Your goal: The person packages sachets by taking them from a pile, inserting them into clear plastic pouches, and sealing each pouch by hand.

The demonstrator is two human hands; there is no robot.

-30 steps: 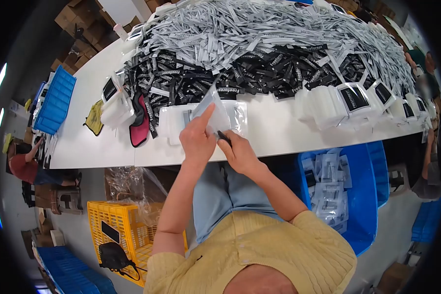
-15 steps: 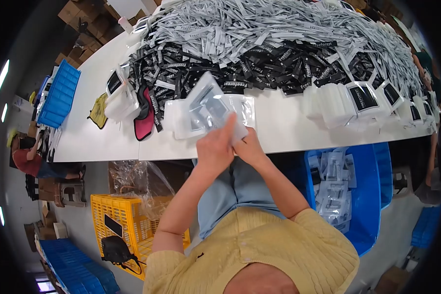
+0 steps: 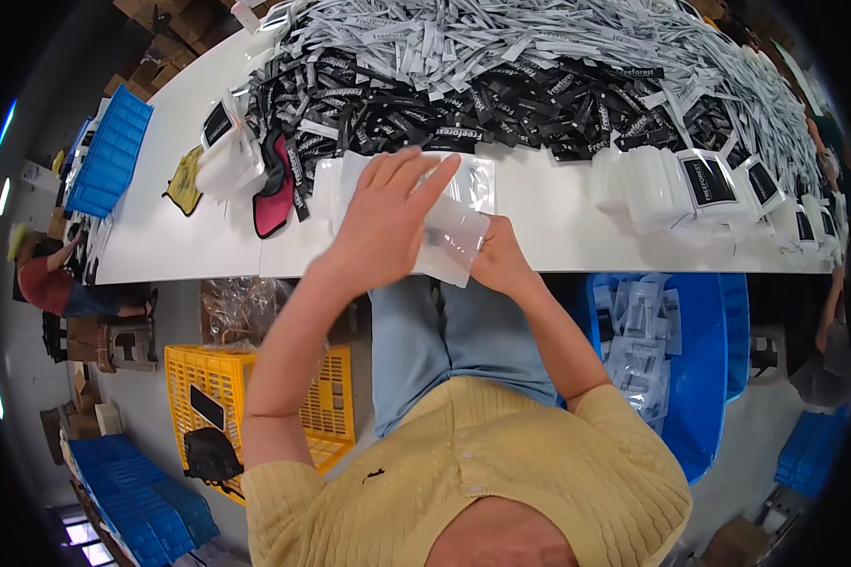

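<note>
Since the earlier frame, my left hand (image 3: 378, 227) has moved forward and spread its fingers, and the clear bag (image 3: 458, 248) has dropped lower. The bag is at the front edge of the surface (image 3: 548, 227), its right side pinched in my right hand (image 3: 499, 260); left-hand contact cannot be confirmed. Judged light, limp and slippery; best gripped by a side edge. Flat bags (image 3: 483, 180) lie just behind; black strips (image 3: 388, 118) crowd the space beyond. Labelled packs (image 3: 709, 180) stand well apart, right.
</note>
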